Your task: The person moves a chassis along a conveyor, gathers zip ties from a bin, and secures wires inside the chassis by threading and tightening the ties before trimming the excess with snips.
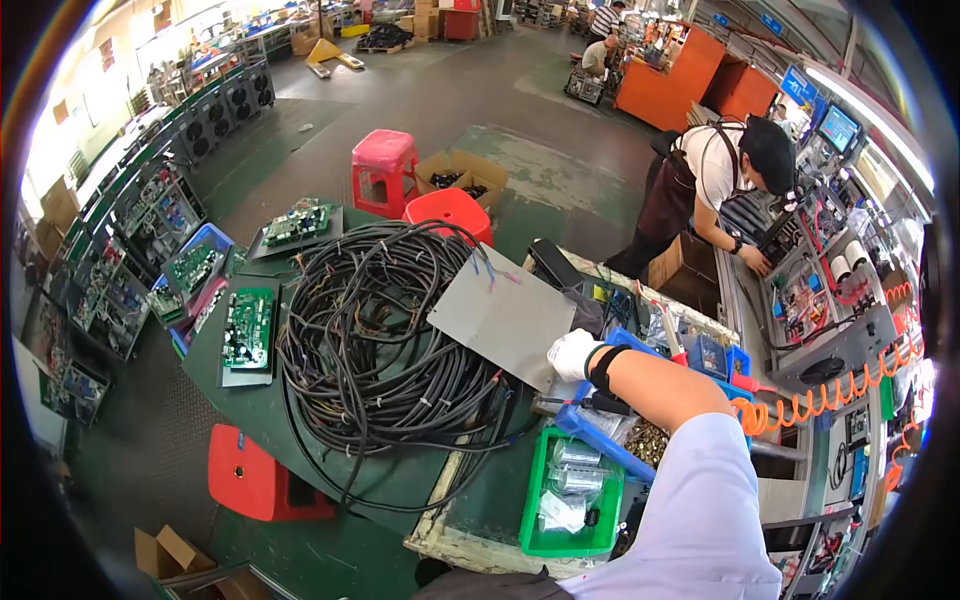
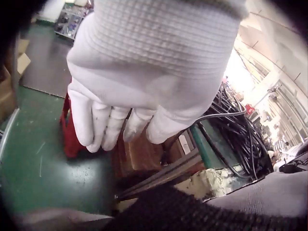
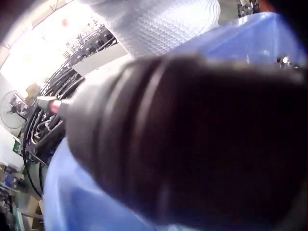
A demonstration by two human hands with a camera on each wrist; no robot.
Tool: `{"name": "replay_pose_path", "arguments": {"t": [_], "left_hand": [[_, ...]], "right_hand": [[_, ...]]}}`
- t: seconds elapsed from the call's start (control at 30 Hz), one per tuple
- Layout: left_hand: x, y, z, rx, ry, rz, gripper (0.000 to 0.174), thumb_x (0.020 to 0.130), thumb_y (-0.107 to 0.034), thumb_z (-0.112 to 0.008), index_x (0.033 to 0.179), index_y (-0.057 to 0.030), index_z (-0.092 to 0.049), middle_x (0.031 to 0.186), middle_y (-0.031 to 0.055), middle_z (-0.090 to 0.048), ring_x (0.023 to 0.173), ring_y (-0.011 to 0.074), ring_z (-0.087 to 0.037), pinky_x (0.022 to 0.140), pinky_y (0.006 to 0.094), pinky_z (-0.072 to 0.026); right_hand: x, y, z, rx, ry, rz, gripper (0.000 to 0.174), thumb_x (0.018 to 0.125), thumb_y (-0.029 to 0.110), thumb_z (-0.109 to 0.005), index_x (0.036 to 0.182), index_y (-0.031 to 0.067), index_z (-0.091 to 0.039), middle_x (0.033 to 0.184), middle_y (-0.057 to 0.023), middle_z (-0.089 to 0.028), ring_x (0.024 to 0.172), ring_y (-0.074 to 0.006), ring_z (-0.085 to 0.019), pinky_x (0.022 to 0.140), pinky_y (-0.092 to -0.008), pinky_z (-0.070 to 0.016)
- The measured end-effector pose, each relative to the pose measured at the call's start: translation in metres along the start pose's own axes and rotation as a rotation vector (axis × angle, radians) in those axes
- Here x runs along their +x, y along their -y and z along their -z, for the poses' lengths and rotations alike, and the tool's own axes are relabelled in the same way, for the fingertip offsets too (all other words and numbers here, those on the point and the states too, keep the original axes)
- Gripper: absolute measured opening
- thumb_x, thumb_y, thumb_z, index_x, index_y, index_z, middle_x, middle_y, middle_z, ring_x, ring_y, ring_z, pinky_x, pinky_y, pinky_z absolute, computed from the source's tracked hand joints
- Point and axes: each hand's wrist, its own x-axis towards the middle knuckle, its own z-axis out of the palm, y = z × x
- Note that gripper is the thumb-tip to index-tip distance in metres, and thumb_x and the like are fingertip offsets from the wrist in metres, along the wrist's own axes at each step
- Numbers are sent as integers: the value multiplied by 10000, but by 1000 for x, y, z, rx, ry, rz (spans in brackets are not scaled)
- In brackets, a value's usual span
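Note:
My right hand (image 1: 573, 355), in a white glove, is at the lower right edge of a grey metal plate (image 1: 505, 310) that lies over a heap of black cables (image 1: 370, 350). Its fingers are hidden, so I cannot tell whether they grip the plate. A dark cylindrical power screwdriver (image 1: 608, 403) lies under that wrist at the blue bin (image 1: 570, 420); in the right wrist view its blurred body (image 3: 192, 139) fills the middle, the narrow tip pointing left. My left hand (image 2: 139, 91), also gloved, hangs with loosely bent fingers beside the table and holds nothing.
A green bin (image 1: 570, 545) with bagged metal parts stands before the blue bin, where brass fittings (image 1: 648, 442) lie. Circuit boards (image 1: 248, 328) sit left of the cables. Red stools (image 1: 240, 475) stand around the table. Another person (image 1: 715, 170) works at the right bench.

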Motion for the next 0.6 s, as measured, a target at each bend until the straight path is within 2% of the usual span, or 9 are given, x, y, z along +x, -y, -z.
{"name": "replay_pose_path", "arguments": {"t": [0.07,0.13,0.17,0.2,0.27,0.43,0.5,0.53,0.6], "left_hand": [[0,2,2,0,-31,-46,363,942,-238,-536,1235,-28,-579,1023,207,-665,884,301,-622,803,366,-486],[0,6,5,-129,46,165,356,943,-232,-541,1236,-34,-582,934,155,-668,774,225,-592,726,337,-486],[-1,5,4,-107,3,89,353,942,-223,-545,1238,-35,-582,866,118,-653,691,170,-537,655,314,-469],[-1,9,4,-102,7,85,353,942,-223,-545,1238,-35,-582,866,118,-653,691,170,-537,655,314,-469],[2,20,3,-20,-40,-67,356,941,-221,-545,1241,-33,-580,856,121,-656,661,173,-531,634,317,-466],[12,30,6,21,-8,-47,361,942,-228,-543,1242,-30,-579,901,144,-664,718,192,-573,687,325,-482],[12,25,8,10,-9,-38,363,941,-230,-544,1240,-28,-578,926,158,-669,747,204,-591,709,330,-487],[12,24,9,31,-17,-65,367,940,-237,-544,1238,-24,-577,956,176,-670,786,234,-607,732,339,-489],[11,21,9,42,-25,-93,371,939,-243,-545,1236,-21,-575,987,194,-670,824,264,-624,754,348,-491]], "right_hand": [[-2,-4,0,66,32,-12,260,736,147,-627,968,81,-724,1016,-127,-706,947,-294,-680,756,-417,-547],[-12,-7,7,190,55,-48,251,726,150,-636,942,55,-721,976,-140,-709,941,-304,-679,749,-421,-545],[-12,-10,2,232,34,-55,241,727,151,-631,931,61,-723,961,-143,-709,936,-309,-678,744,-423,-543],[-12,-12,-2,273,11,-60,232,727,151,-626,920,67,-724,946,-146,-709,931,-313,-678,740,-425,-541],[-15,-15,-5,319,-6,-69,219,725,171,-638,905,82,-727,928,-140,-709,907,-310,-680,735,-419,-537],[-27,-27,-2,456,-75,14,209,702,246,-692,859,113,-727,853,-116,-707,814,-292,-678,714,-389,-521],[-30,-38,-2,605,-86,51,221,693,283,-724,824,106,-719,775,-95,-694,746,-255,-666,691,-365,-505],[-33,-42,-2,599,-87,51,221,693,283,-724,824,106,-719,775,-95,-694,746,-255,-666,691,-365,-505],[-40,-48,-1,805,-156,63,208,716,272,-714,816,89,-713,733,-87,-682,713,-223,-656,675,-352,-494]]}}
